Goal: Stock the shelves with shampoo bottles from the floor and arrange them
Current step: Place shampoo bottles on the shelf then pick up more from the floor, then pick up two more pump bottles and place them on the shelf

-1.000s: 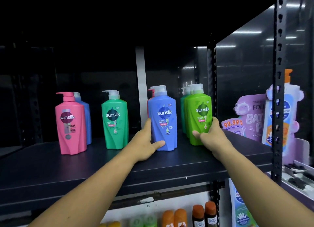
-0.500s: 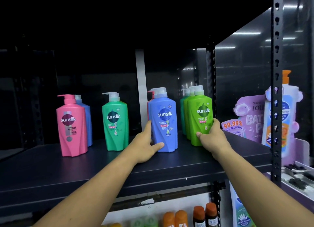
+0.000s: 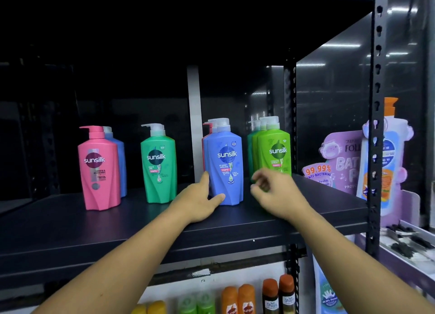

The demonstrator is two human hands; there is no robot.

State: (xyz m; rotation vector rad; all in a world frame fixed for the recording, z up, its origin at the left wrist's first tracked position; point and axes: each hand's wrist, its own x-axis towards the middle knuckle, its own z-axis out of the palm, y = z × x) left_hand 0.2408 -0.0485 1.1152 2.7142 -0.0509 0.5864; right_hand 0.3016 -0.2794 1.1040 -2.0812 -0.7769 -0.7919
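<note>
Left hand (image 3: 200,202): the grip is closed around the lower left side of the front blue shampoo bottle (image 3: 224,165). The thumb lies across the bottle's front near the base; the fingers pass behind it and are hidden.

Right hand (image 3: 276,193): the grip is narrow, with the fingers loosely curled, and it holds nothing. The hand is blurred. It sits in front of the base of the light green shampoo bottle (image 3: 274,150); contact with that bottle cannot be determined.

The blue bottle stands upright on the dark shelf (image 3: 70,233), right of centre and set back from the front edge. More pump tops show directly behind it. The light green bottle heads a row near the right edge of the shelf.

Toward the left edge stand a teal shampoo bottle (image 3: 159,164) and a pink shampoo bottle (image 3: 98,172), well apart, both upright. A second blue bottle (image 3: 120,165) stands just behind the pink one.
</note>
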